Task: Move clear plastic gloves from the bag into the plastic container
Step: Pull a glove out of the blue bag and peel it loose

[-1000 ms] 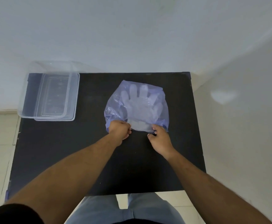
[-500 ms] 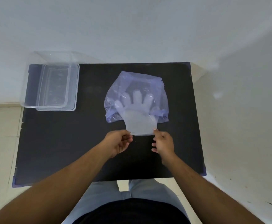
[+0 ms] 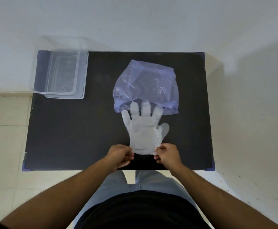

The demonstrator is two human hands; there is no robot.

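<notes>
Both hands, left (image 3: 120,155) and right (image 3: 166,154), pinch the cuff corners of a clear glove (image 3: 143,131) lying flat on the black tabletop (image 3: 68,129), its fingertips just at the bag (image 3: 144,86) mouth, with the container (image 3: 63,74) well apart at far left.

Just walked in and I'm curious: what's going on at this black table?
A person is pulling clear plastic gloves out of a bluish bag. The left hand and right hand each pinch a corner of the cuff; only the fingertips sit at the bag's mouth. The plastic container waits at the table's far left corner.
</notes>
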